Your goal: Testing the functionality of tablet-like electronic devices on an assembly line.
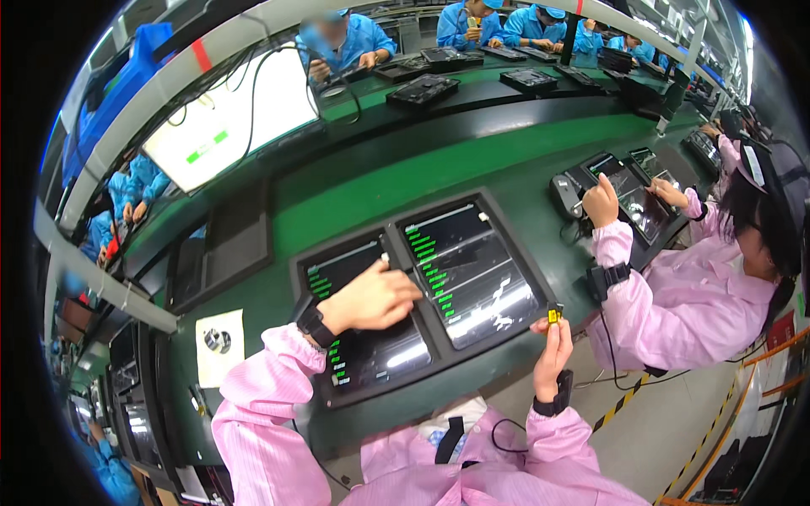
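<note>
Two dark tablet-like screens with green text lie side by side in a black framed tray on the green bench: a left screen point(384, 358) and a right screen point(472, 278). My left hand point(371, 297) is over the left screen, its fingers loosely stretched toward the divider and partly covering the text. One finger is close to a small white tab point(385, 257) at the screen's upper corner. By the tray's right edge, my right hand point(553, 354) pinches a small black piece with a yellow label point(554, 314), raised upright between the fingertips. Both wrists wear black bands.
Left of the tray lies a pale sheet point(219, 346) with small round metallic parts. Behind it is an empty-looking black tray point(224, 253). A lit monitor point(236, 118) stands at the back left. At right, a co-worker in pink point(683, 312) handles similar screens; others in blue sit across.
</note>
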A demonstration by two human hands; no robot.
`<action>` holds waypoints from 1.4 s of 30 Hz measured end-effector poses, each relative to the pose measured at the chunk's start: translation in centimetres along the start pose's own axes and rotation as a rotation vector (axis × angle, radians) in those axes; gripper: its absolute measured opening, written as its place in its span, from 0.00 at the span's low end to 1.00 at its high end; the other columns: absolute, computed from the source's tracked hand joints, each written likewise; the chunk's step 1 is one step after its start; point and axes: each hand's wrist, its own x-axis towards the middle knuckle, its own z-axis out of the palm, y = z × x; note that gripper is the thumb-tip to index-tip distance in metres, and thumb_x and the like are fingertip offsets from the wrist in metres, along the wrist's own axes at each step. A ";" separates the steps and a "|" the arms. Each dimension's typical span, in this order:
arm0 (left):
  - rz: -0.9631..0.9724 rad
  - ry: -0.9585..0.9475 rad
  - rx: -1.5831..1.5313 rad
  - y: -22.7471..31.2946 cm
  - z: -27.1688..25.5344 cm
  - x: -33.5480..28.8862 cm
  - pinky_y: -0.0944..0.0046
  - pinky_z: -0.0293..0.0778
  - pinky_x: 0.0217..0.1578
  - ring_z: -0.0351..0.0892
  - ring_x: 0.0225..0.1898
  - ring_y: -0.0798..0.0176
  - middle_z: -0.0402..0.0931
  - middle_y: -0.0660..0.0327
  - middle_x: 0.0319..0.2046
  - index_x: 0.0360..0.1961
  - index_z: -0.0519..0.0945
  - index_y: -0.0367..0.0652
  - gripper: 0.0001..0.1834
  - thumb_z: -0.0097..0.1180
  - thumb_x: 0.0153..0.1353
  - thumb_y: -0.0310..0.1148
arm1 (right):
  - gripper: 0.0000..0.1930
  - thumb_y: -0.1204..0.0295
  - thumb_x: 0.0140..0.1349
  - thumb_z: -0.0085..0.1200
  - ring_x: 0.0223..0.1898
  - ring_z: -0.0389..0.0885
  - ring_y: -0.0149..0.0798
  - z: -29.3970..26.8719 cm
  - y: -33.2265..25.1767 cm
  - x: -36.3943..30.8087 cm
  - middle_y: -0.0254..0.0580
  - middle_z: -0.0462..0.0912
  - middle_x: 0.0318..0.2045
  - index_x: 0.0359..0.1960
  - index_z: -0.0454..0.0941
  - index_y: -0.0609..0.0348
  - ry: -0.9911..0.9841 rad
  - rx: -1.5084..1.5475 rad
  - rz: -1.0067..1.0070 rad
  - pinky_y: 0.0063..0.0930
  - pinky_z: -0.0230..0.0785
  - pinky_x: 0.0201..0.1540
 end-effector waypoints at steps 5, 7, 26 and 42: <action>0.154 -0.036 -0.235 -3.1 1.3 0.1 0.58 0.68 0.49 0.76 0.42 0.53 0.78 0.54 0.39 0.41 0.80 0.36 0.15 0.47 0.65 0.36 | 0.11 0.73 0.70 0.36 0.32 0.74 0.31 -0.2 1.6 2.1 0.40 0.75 0.29 0.32 0.69 0.65 0.103 -0.087 0.045 0.25 0.68 0.40; 0.153 -0.088 -0.237 -3.5 1.4 0.2 0.57 0.69 0.48 0.76 0.42 0.53 0.78 0.54 0.38 0.40 0.79 0.36 0.15 0.46 0.65 0.36 | 0.11 0.73 0.70 0.37 0.32 0.75 0.31 0.0 2.1 2.5 0.40 0.76 0.29 0.32 0.70 0.65 0.098 -0.106 0.075 0.25 0.68 0.40; 0.076 -1.097 -0.599 -7.4 1.4 7.0 0.59 0.70 0.35 0.76 0.29 0.60 0.79 0.49 0.27 0.37 0.78 0.32 0.28 0.42 0.69 0.51 | 0.09 0.74 0.68 0.41 0.33 0.78 0.42 1.2 0.4 7.1 0.49 0.78 0.31 0.36 0.71 0.70 -0.264 -0.422 0.129 0.30 0.69 0.40; -0.659 -0.024 -0.596 2.0 -0.8 2.2 0.65 0.75 0.30 0.81 0.27 0.60 0.82 0.54 0.28 0.43 0.78 0.36 0.18 0.49 0.66 0.42 | 0.11 0.72 0.69 0.41 0.29 0.78 0.36 -0.4 2.6 8.3 0.46 0.80 0.27 0.33 0.71 0.69 -0.402 -0.253 0.206 0.27 0.69 0.35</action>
